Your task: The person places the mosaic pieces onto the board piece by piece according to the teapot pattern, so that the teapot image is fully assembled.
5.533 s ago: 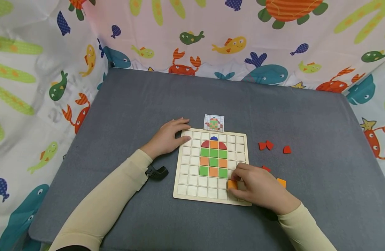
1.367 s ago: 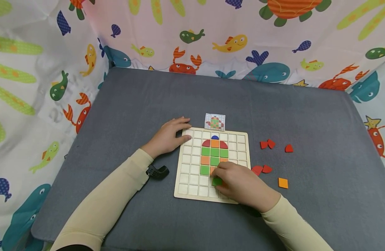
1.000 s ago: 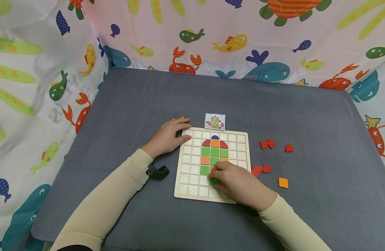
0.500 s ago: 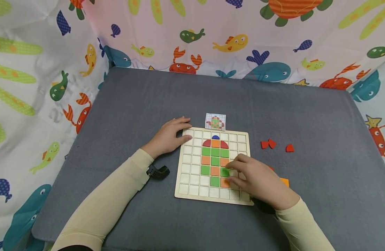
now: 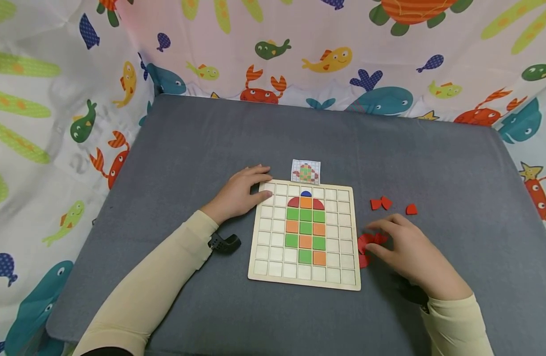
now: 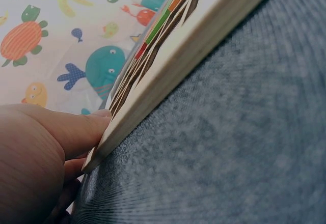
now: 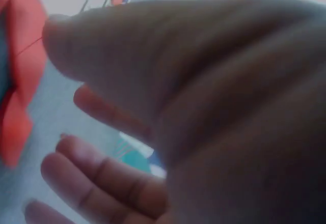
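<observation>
A wooden grid board [image 5: 275, 270] lies on the grey table. In its cells sit green tiles [image 5: 305, 256], orange tiles [image 5: 319, 258], dark red curved ones [image 5: 293, 202] and a blue half-round [image 5: 306, 194]. My left hand [image 5: 238, 194] holds the board's far left corner; the left wrist view shows the thumb [image 6: 84, 130] on its edge and fingers behind. Right of the board, my right hand [image 5: 412, 252] hovers with parted fingers over red curved pieces [image 5: 366, 242]. The right wrist view has the thumb [image 7: 76, 46] beside red pieces [image 7: 28, 46], with nothing between thumb and fingers.
A small pattern card [image 5: 306, 172] touches the board's far edge. Several loose red pieces [image 5: 386, 202] lie further right on the grey table [image 5: 201, 138]. Cloth with sea-animal prints [image 5: 237, 29] hangs along the back and sides.
My right hand set a green tile in the board's sixth row beside an orange one, let go, and moved right over the red pieces. My left hand stays at the corner.
</observation>
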Tool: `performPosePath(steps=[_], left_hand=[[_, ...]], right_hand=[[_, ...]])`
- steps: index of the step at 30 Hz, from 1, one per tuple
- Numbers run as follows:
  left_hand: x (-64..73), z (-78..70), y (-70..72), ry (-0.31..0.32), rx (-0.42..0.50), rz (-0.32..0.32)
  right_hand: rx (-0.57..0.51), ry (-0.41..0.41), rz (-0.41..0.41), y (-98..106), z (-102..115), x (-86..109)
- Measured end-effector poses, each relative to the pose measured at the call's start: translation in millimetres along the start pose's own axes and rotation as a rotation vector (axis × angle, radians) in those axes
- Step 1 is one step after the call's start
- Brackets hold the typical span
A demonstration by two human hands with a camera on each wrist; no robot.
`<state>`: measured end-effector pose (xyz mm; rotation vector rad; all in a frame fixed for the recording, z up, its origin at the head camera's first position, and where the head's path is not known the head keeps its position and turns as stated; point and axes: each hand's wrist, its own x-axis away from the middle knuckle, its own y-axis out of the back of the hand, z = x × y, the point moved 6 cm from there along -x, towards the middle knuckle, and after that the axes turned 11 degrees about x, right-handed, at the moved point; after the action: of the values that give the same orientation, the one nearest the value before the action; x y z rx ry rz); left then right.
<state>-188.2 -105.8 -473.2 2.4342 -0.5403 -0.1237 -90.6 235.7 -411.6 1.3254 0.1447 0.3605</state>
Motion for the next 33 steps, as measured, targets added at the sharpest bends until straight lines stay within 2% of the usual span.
performPosePath(steps=[5, 14, 18, 24, 33], left_hand=[[0.0, 1.4, 1.2, 0.005, 0.0, 0.001], [1.8, 2.8, 1.6, 0.008, -0.012, 0.002], [0.7, 1.6, -0.1, 0.006, -0.009, 0.008], [-0.9, 1.2, -0.8, 0.007, -0.004, 0.004], [-0.9, -0.4, -1.0, 0.007, -0.009, 0.005]], right_hand=[[0.008, -0.037, -0.015, -3.2, -16.3, 8.8], [0.032, -0.103, 0.065, -12.5, -43.6, 26.9], [0.049, -0.112, 0.075, -15.0, -51.6, 36.2], [0.054, -0.064, 0.049, -17.1, -47.8, 38.8], [0.056, -0.026, 0.065, -20.0, -19.6, 26.4]])
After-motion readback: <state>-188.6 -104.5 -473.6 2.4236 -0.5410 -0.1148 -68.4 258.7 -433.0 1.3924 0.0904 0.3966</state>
